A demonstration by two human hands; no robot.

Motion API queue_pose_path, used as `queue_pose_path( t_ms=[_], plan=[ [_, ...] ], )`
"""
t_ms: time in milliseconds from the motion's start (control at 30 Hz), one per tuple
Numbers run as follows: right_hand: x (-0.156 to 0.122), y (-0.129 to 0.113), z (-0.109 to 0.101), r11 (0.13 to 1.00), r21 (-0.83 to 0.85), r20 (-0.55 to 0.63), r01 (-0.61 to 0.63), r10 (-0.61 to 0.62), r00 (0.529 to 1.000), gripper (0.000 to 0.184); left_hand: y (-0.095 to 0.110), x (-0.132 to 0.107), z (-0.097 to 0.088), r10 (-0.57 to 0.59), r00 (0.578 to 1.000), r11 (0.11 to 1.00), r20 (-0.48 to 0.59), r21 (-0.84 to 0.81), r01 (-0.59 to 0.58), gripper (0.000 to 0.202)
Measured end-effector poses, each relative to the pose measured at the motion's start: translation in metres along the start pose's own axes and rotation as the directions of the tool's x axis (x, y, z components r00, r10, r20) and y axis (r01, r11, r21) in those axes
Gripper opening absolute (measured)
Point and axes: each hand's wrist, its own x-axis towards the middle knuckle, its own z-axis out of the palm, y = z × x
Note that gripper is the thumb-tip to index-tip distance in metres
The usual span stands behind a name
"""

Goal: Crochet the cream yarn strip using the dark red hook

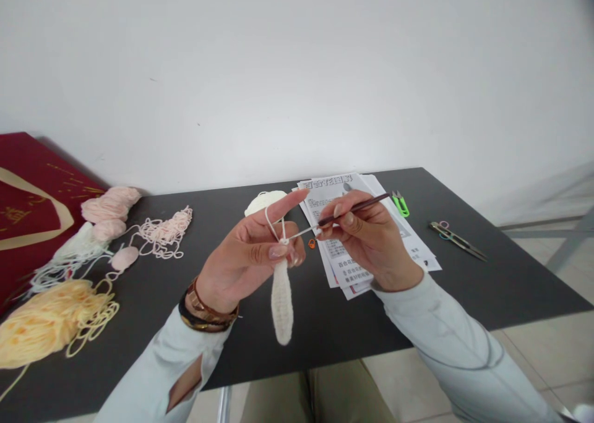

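Note:
Between the thumb and fingers of my left hand the top of a long white crochet piece is pinched, and the rest of it hangs down over the table. White yarn loops around the raised index finger of that hand. My right hand grips a crochet hook by its dark brown handle, like a pen. The hook's thin metal shaft points left, and its tip meets the top of the white piece at my left fingertips. Behind my left hand lies a white yarn ball, partly hidden.
Printed sheets lie beneath my right hand, with an orange stitch marker beside them. Green thread snips and scissors are to the right. Pink yarn, yellow yarn and a red bag occupy the left.

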Motion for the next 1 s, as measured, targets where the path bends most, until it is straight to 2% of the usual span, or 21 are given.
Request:
queue_pose_path(
  t_ms=[400, 533, 600, 667, 767, 833, 867, 900, 1000],
  plan=[
    [0.000, -0.006, 0.002, 1.000, 0.009, -0.036, 0.012, -0.011, 0.999, 0.009, 0.000, 0.002, 0.001, 0.000, 1.000, 1.000, 0.014, 0.005, 0.000, 0.054],
    [0.001, -0.004, 0.001, 0.996, 0.074, -0.052, -0.052, 0.056, 0.997, 0.011, 0.000, 0.001, -0.003, 0.025, 0.999, 0.995, 0.029, 0.099, -0.028, 0.051],
    [0.001, -0.001, 0.000, 0.985, 0.130, -0.051, -0.112, 0.119, 0.992, 0.013, 0.001, -0.001, -0.005, 0.059, 0.998, 0.973, 0.030, 0.221, -0.065, 0.052],
    [0.001, 0.002, -0.001, 0.965, 0.196, -0.054, -0.176, 0.190, 0.980, 0.015, 0.002, -0.001, -0.006, 0.142, 0.990, 0.896, 0.022, 0.422, -0.138, 0.053],
    [0.002, 0.005, 0.000, 0.932, 0.275, -0.097, -0.236, 0.272, 0.958, 0.019, -0.001, 0.000, -0.006, 0.348, 0.938, 0.637, 0.016, 0.730, -0.249, 0.053],
    [0.002, 0.007, 0.001, 0.930, 0.277, -0.139, -0.241, 0.287, 0.948, 0.020, -0.007, 0.003, -0.006, 0.444, 0.896, 0.499, 0.021, 0.824, -0.267, 0.051],
    [0.002, 0.007, 0.002, 0.938, 0.260, -0.163, -0.231, 0.278, 0.947, 0.020, -0.010, 0.004, -0.006, 0.461, 0.887, 0.484, 0.009, 0.836, -0.260, 0.048],
    [0.002, 0.008, 0.002, 0.949, 0.234, -0.188, -0.212, 0.258, 0.948, 0.020, -0.014, 0.006, -0.007, 0.468, 0.883, 0.516, -0.029, 0.820, -0.246, 0.044],
    [0.002, 0.008, 0.004, 0.979, 0.154, -0.262, -0.137, 0.174, 0.949, 0.024, -0.022, 0.009, -0.008, 0.394, 0.894, 0.729, -0.214, 0.665, -0.162, 0.041]
  ],
)
